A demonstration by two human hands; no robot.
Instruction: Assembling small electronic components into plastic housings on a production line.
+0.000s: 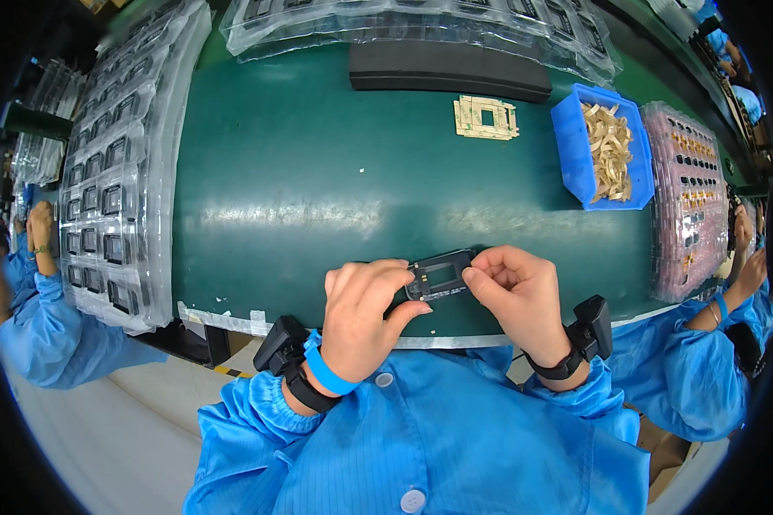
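Note:
Near the table's front edge I hold a small black plastic frame (441, 275) with a rectangular window and a few gold contacts at its left end. My left hand (362, 302) grips that left end between thumb and fingers. At the other end, my right hand (517, 293) is closed in a pinch, thumb and forefinger on the frame's right edge. Whether a smaller piece lies between those right fingertips is hidden. The frame is slightly tilted, its right end a bit farther from me.
Clear trays of black frames (112, 197) line the left side. At the back lie a long black block (449, 70), more clear trays (421, 26) and cream adhesive sheets (486, 118). A blue bin (573, 142) holds tan strips (608, 154); beside it stand pinkish trays (685, 206). Co-workers sit on both sides.

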